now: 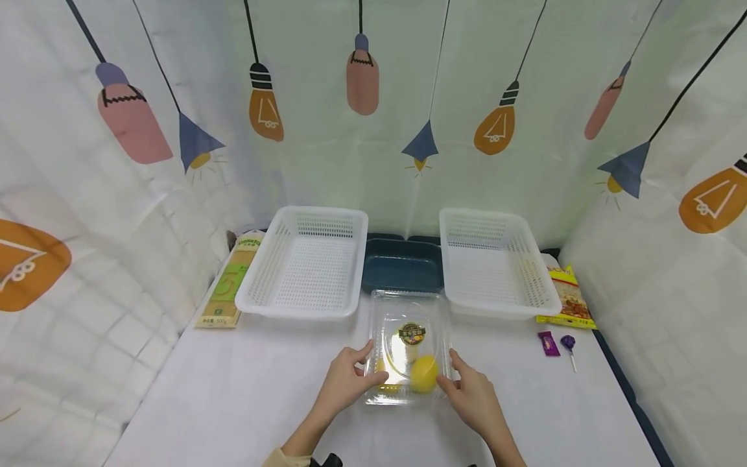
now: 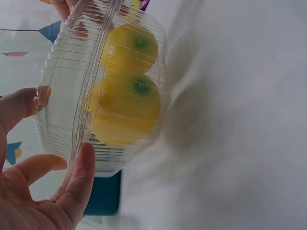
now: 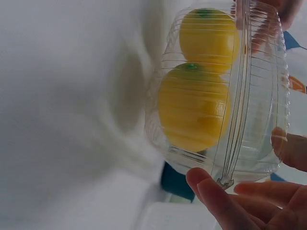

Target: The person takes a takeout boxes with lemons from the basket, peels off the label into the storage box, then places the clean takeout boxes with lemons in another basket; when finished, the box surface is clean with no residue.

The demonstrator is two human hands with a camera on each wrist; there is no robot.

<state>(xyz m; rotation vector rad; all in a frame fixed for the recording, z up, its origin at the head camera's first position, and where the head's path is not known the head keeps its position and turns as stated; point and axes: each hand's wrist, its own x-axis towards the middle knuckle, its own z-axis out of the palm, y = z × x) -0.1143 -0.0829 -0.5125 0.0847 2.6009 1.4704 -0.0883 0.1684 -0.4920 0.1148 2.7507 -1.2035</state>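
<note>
A clear plastic clamshell box with its lid down lies in front of me, a round label on its top. Inside are two round yellow fruits, a larger-looking one and another, each with a green stem spot. My left hand grips the box's left edge, thumb and fingers at the rim where lid and base meet. On the opposite edge my right hand holds the rim the same way, one fingertip up on the lid's side.
Two white perforated baskets stand at the back, with a dark blue tray between them. A long packet lies far left. At right are a yellow snack bag, a purple-wrapped sweet and a lollipop.
</note>
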